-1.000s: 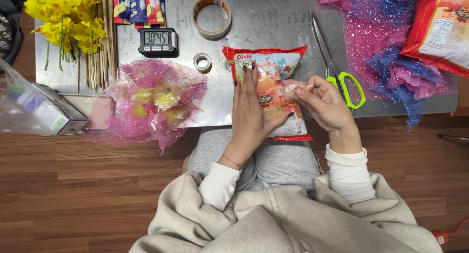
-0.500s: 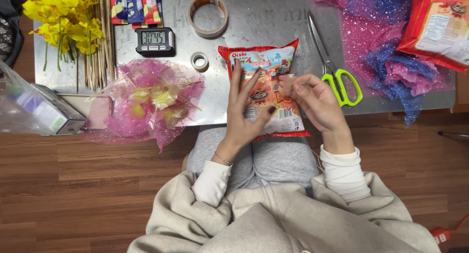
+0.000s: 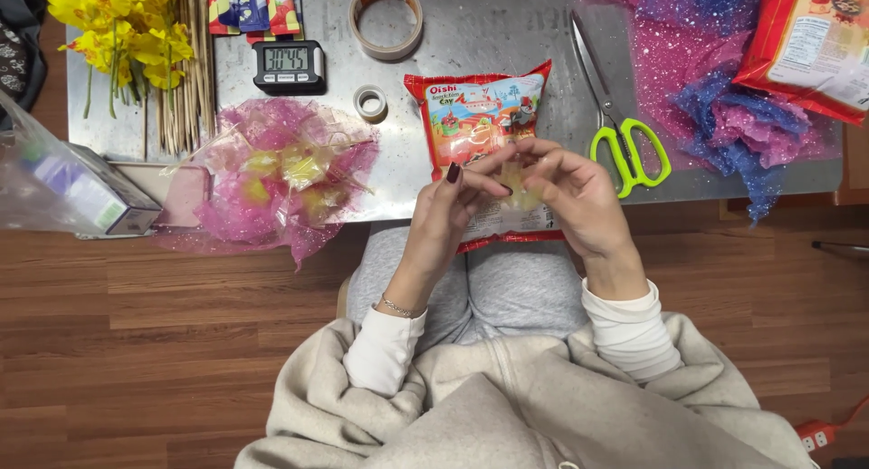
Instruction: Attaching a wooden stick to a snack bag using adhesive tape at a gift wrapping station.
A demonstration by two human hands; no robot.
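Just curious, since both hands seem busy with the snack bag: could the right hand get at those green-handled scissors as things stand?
Probably yes. The scissors lie on the metal table just beside the right hand, with nothing between them.

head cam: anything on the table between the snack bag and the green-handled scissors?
Nothing: in the head view only bare metal table separates the snack bag from the scissors. They lie apart, not touching.
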